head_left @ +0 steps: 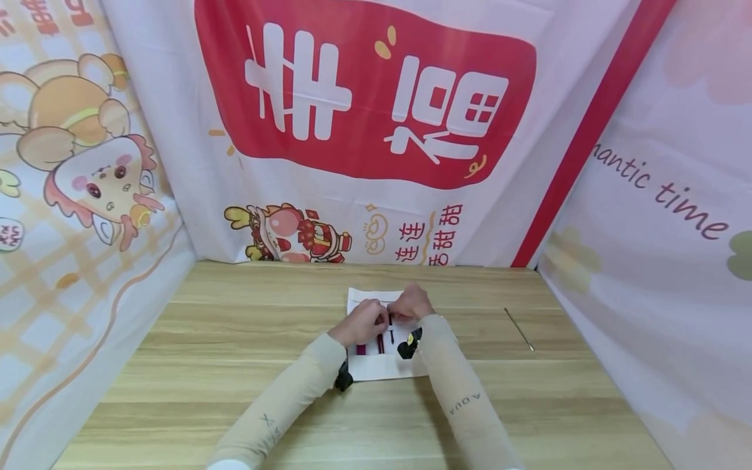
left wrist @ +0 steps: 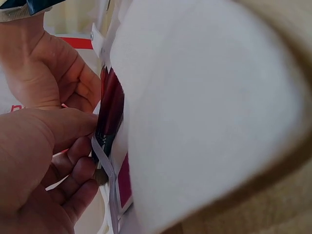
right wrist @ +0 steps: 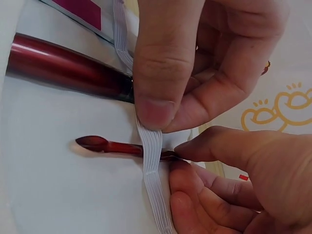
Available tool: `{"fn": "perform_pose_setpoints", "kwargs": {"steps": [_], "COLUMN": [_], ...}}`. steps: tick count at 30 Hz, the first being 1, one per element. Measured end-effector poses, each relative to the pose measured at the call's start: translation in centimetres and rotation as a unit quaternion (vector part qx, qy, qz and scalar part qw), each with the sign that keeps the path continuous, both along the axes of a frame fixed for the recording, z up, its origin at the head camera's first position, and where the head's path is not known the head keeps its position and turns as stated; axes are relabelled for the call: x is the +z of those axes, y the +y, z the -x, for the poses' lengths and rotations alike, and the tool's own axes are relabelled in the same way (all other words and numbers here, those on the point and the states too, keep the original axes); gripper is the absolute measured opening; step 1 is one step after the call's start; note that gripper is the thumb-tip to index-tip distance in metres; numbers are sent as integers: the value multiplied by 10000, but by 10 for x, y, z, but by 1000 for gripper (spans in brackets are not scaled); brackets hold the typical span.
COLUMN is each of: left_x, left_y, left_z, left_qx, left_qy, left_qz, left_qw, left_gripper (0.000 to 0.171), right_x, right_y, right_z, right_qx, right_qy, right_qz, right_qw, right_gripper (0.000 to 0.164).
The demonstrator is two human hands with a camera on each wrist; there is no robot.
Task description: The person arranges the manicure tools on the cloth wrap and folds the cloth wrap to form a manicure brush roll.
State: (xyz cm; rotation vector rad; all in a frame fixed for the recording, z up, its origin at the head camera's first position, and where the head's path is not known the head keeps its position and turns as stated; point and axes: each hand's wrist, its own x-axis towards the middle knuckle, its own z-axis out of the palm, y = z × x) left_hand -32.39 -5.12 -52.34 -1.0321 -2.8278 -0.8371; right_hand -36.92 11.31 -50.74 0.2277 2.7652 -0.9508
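A white cloth pouch (head_left: 382,373) lies spread on the table under both hands. My left hand (head_left: 365,321) pinches a white elastic band (right wrist: 153,146) on it between thumb and forefinger. A makeup brush with a thick dark-red handle (right wrist: 63,68) sits under that band beside the left thumb; its bristles (left wrist: 101,176) show in the left wrist view. My right hand (head_left: 413,303) pinches one end of a thin dark-red stick (right wrist: 122,148), which passes beneath the band. The stick's free end is glossy and leaf-shaped; the fingers hide its other end.
A thin metal rod (head_left: 519,329) lies on the wooden table (head_left: 235,365) to the right. On the pouch is a flat magenta-and-white piece (head_left: 361,350). Printed cloth walls (head_left: 364,130) enclose the table at the back and both sides.
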Motion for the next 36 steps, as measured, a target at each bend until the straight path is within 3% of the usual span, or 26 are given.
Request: {"fn": "perform_pose_setpoints", "kwargs": {"steps": [12, 19, 24, 29, 36], "left_x": [0, 4, 10, 18, 15], "left_y": [2, 2, 3, 7, 16], "left_z": [0, -1, 0, -1, 0], "left_qx": [7, 43, 31, -15, 30], "left_qy": [-181, -192, -25, -167, -212], "left_qz": [-10, 136, 133, 53, 135], "left_qw": [9998, 9997, 9999, 9998, 9997], "left_gripper": [13, 12, 10, 7, 8], "right_x": [3, 23, 49, 73, 78], "right_y": [2, 20, 52, 100, 177], "right_z": [-5, -14, -20, -21, -21], "right_qx": [67, 661, 1291, 1898, 2506], "right_qy": [-391, -286, 151, 739, 1110], "right_qz": [376, -91, -101, -361, -668], "right_qw": [9985, 9974, 9915, 9784, 9594], "right_gripper": [16, 19, 22, 29, 26]}}
